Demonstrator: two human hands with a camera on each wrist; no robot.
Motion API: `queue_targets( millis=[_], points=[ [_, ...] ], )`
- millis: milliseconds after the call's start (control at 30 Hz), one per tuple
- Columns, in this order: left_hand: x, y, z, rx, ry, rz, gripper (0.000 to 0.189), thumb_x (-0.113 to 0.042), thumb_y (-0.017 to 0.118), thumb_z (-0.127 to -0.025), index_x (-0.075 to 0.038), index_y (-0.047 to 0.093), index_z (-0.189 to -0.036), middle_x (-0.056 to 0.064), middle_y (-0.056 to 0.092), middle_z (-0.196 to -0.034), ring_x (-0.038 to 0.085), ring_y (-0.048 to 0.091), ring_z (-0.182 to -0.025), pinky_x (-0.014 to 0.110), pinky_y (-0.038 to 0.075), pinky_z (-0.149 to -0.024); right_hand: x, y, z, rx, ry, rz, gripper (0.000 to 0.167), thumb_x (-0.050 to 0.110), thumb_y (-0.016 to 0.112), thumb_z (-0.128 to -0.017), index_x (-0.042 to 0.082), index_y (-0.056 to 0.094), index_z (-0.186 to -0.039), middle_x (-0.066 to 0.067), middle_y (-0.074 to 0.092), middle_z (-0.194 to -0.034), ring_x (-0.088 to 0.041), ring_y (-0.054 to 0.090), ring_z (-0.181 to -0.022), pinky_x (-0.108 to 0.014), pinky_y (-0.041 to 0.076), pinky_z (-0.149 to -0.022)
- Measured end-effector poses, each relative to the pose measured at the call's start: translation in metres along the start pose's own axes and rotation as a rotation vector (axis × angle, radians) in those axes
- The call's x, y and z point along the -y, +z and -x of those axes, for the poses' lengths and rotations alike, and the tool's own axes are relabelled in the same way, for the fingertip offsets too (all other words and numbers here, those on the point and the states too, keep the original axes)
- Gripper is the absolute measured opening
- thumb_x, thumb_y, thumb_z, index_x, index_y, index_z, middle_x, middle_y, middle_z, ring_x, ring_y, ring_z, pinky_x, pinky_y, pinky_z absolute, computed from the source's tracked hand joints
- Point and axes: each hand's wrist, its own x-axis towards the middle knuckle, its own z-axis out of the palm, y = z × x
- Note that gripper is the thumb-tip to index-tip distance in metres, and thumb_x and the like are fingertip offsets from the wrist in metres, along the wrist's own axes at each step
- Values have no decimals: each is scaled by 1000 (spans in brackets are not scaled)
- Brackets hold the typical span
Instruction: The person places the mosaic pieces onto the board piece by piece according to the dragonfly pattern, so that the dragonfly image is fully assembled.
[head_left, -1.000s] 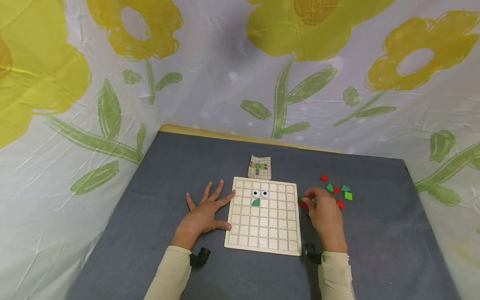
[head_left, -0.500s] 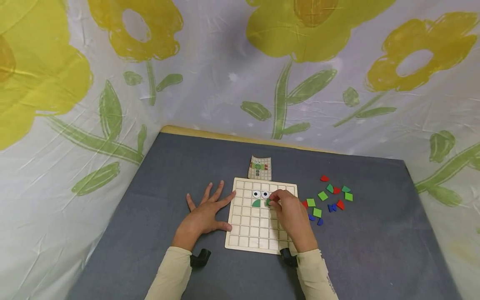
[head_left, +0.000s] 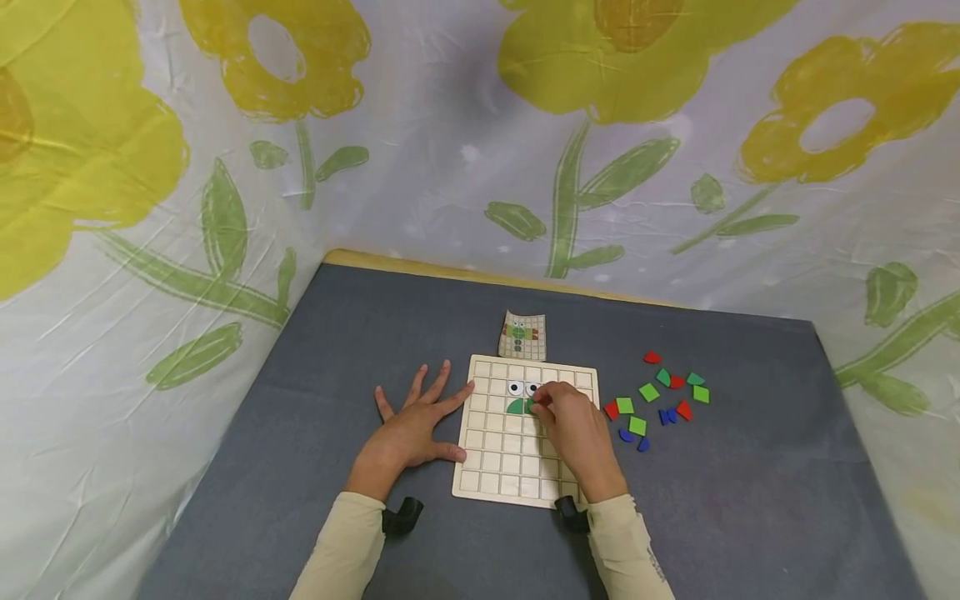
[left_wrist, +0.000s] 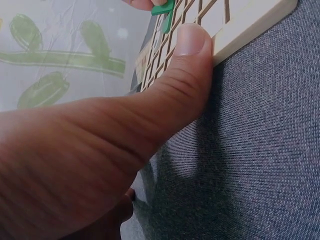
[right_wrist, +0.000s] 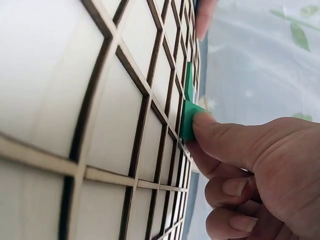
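Note:
A wooden grid board (head_left: 495, 467) lies on the dark table, with two round eye pieces (head_left: 515, 387) near its top. Just below them sits a green quarter-circle tile (head_left: 514, 407). My right hand (head_left: 577, 429) pinches a second green quarter-circle tile (right_wrist: 188, 120) between thumb and forefinger, right beside the first one at the board's surface. Spread over the table, my left hand (head_left: 408, 429) touches the board's left edge with its fingertips. In the left wrist view the left thumb (left_wrist: 192, 45) presses on the board's rim.
A small pattern card (head_left: 522, 337) stands behind the board, printed with a coloured figure. To the right lie loose tiles: red pieces (head_left: 684, 410), light green squares (head_left: 637, 426), darker green pieces (head_left: 663, 377) and blue pieces (head_left: 643, 445). A flower-printed cloth (head_left: 420, 200) borders the table.
My right hand has gone from the loose tiles leftward onto the board, bringing a green quarter-circle tile next to the first one. The left hand stays in place at the board's edge.

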Motion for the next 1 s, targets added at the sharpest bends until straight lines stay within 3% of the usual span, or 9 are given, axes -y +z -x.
queue_targets(
  millis=[1000],
  points=[
    [-2,0,1,-6,-3,-1,109,-54,87,-76,-42,30,-167,2,1,-179,38,-8,-163,89,-13,-108,1,0,4,-4,-36,48,11,11,90,-87,13,83,-96,-1,74,-96,-18,72,-79,-34,59,-61]
  ],
)
